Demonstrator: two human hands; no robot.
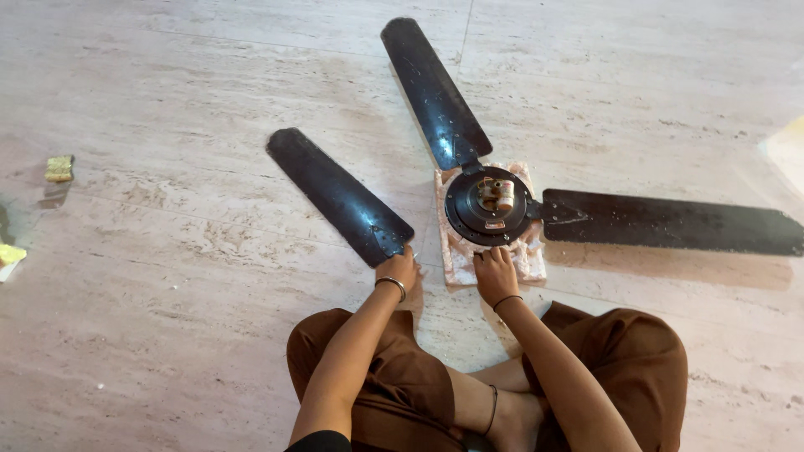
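A black ceiling fan motor hub lies on a pinkish cloth on the stone floor. Two black blades are joined to it: one points away from me, one points right. A third black blade lies loose on the floor to the left. My left hand grips the near end of that loose blade. My right hand rests with its fingers on the near rim of the hub. I sit cross-legged in brown trousers.
A small yellowish object lies at the far left of the floor, and another yellow item shows at the left edge. A pale patch sits at the right edge. My knees flank the cloth.
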